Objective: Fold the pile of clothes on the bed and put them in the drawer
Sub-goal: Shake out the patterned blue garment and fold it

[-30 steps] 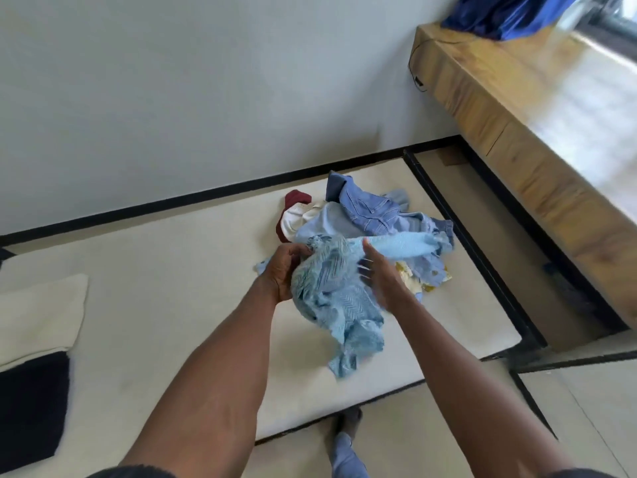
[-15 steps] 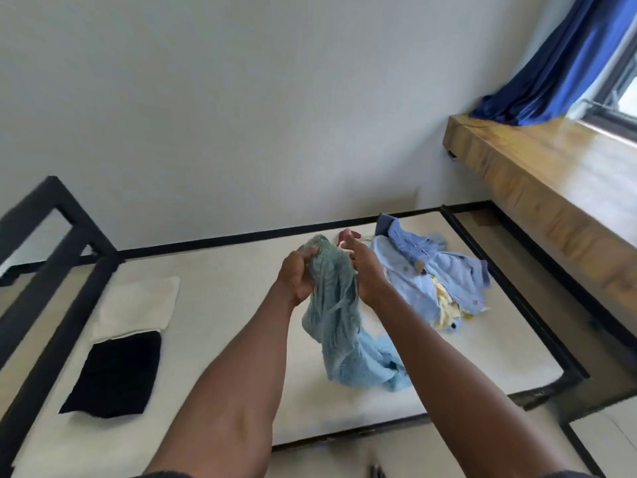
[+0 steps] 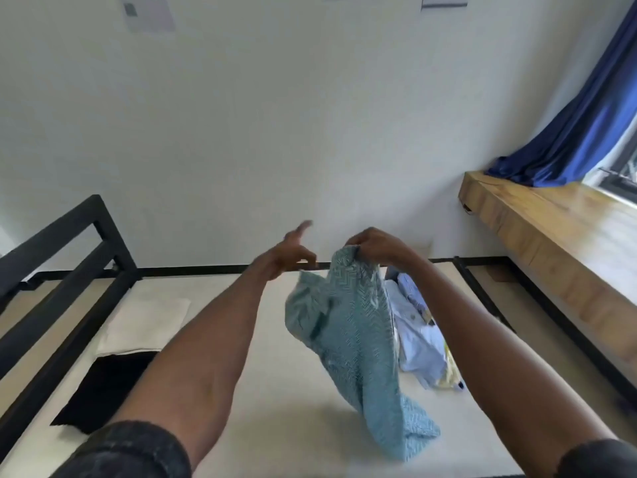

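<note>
Clearly hanging limp in the head view: the teal shirt (image 3: 355, 343), gathered at its top edge in the pinching right hand (image 3: 377, 244), lower end drooping onto the bed (image 3: 241, 374). Looking light and soft, not at all stiff, likely to slip and bunch; probably best taken at collar or shoulder seams, one corner for each hand. Showing a fine herringbone weave, teal on pale blue, much crumpled. Reaching beside it, the left hand (image 3: 293, 251), fingers spread and a little blurred, holding nothing, near the cloth's upper edge. Lying behind, by the bed's far right corner, the pile of clothes (image 3: 418, 339), pale blue and yellow. Resting at the left, apparently folded already: a cream cloth (image 3: 146, 320) and a black cloth (image 3: 103, 388). No drawer showing.
</note>
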`<control>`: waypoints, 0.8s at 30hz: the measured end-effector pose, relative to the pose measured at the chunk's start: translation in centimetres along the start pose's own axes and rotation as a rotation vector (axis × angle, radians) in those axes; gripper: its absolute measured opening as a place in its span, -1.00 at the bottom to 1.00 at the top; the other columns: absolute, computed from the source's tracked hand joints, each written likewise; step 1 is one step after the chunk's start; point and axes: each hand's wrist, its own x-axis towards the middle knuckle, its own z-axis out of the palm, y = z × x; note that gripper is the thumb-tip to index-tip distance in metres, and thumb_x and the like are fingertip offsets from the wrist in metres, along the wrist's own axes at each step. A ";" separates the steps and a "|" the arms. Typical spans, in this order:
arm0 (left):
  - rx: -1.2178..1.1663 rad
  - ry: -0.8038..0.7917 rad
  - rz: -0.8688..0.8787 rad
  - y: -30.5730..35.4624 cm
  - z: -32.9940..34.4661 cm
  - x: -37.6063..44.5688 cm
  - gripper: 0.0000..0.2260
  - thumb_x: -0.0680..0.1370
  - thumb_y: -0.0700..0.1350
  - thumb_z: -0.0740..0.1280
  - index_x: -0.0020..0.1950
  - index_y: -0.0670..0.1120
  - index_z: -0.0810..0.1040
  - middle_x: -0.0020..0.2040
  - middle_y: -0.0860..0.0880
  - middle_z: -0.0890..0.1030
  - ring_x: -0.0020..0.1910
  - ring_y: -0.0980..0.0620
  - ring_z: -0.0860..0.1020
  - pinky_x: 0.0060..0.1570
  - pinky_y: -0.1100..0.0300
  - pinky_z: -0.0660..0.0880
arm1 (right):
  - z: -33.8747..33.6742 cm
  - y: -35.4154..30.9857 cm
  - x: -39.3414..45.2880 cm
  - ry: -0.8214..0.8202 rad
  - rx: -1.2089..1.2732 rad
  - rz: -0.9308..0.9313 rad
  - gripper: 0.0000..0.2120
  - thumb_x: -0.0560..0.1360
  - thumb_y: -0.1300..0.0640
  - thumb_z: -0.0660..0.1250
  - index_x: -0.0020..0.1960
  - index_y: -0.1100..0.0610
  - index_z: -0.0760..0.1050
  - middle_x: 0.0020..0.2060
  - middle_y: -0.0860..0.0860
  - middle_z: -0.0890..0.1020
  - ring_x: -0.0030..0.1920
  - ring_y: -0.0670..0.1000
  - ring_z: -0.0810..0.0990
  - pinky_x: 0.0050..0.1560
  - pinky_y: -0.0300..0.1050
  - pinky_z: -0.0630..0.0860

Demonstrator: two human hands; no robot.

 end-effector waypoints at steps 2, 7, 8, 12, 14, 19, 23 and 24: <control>-0.024 -0.320 0.043 2.4 -0.2 0.4 -0.27 0.35 -0.23 0.51 0.48 0.05 0.36 0.48 -0.02 0.39 0.49 -0.04 0.27 0.42 0.01 0.22 | -1.8 -0.6 1.6 -0.039 -0.014 -0.020 -0.71 0.45 0.40 0.21 -0.03 0.20 0.67 -0.20 0.06 0.67 -0.27 -0.07 0.54 -0.21 -0.24 0.46; 0.275 -0.313 0.068 4.1 0.4 1.8 -0.65 0.35 -0.20 0.58 0.11 -0.09 0.69 0.06 0.02 0.71 0.13 -0.01 0.63 0.28 0.04 0.46 | -5.0 -1.6 3.3 -0.076 0.116 -0.099 -0.76 0.28 0.29 0.26 -0.16 0.09 0.63 -0.24 0.03 0.67 -0.17 0.02 0.59 -0.08 -0.07 0.52; 0.354 -0.271 0.077 3.5 0.0 2.2 -0.69 0.33 -0.14 0.59 0.06 -0.07 0.71 0.03 0.05 0.71 0.10 0.02 0.64 0.28 0.06 0.46 | -5.8 -1.5 3.5 -0.063 0.107 -0.092 -0.76 0.30 0.30 0.26 -0.14 0.10 0.63 -0.23 0.04 0.66 -0.17 0.03 0.58 -0.09 -0.08 0.50; 0.472 -0.187 0.074 2.3 -3.2 3.1 -0.55 0.24 0.16 0.61 -0.05 -0.13 0.72 0.01 -0.03 0.71 0.03 0.01 0.61 0.19 0.10 0.46 | -9.2 0.4 4.6 0.076 0.040 0.015 -0.83 0.38 0.33 0.32 -0.13 0.10 0.55 -0.18 0.12 0.60 -0.16 0.06 0.51 -0.15 -0.08 0.39; 0.529 -0.144 0.083 2.6 -4.9 3.4 -0.39 0.15 0.28 0.57 -0.08 -0.20 0.69 -0.03 -0.12 0.69 -0.04 -0.07 0.60 0.00 0.12 0.44 | -10.1 1.3 4.8 0.125 0.032 0.051 -0.84 0.42 0.38 0.34 -0.11 0.14 0.56 -0.17 0.12 0.60 -0.16 0.05 0.50 -0.16 -0.11 0.37; 0.471 -0.099 0.093 4.0 -9.1 4.0 -0.45 0.18 0.17 0.62 -0.13 -0.23 0.57 -0.21 -0.10 0.53 -0.21 0.01 0.45 -0.18 0.13 0.30 | -10.1 1.8 4.9 0.284 0.487 0.064 -0.87 0.50 0.39 0.34 0.01 0.34 0.61 -0.07 0.19 0.63 -0.04 0.07 0.58 0.02 -0.07 0.50; 0.514 -0.075 0.077 6.7 -13.7 3.5 -0.75 0.33 -0.05 0.61 -0.23 -0.18 0.64 -0.31 -0.02 0.62 -0.31 0.02 0.54 -0.31 0.27 0.42 | -10.1 0.1 5.9 0.485 0.706 0.083 -0.94 0.53 0.30 0.37 -0.09 0.23 0.62 -0.18 0.09 0.66 -0.08 0.08 0.59 0.05 0.01 0.51; 0.531 -0.057 0.087 7.7 -15.0 3.4 -0.82 0.34 -0.07 0.61 -0.28 -0.11 0.66 -0.35 0.02 0.62 -0.35 0.08 0.55 -0.36 0.30 0.43 | -10.1 -0.3 6.3 0.538 0.786 0.105 -0.91 0.54 0.28 0.36 -0.13 0.20 0.61 -0.24 0.06 0.66 -0.14 0.07 0.60 0.05 0.04 0.53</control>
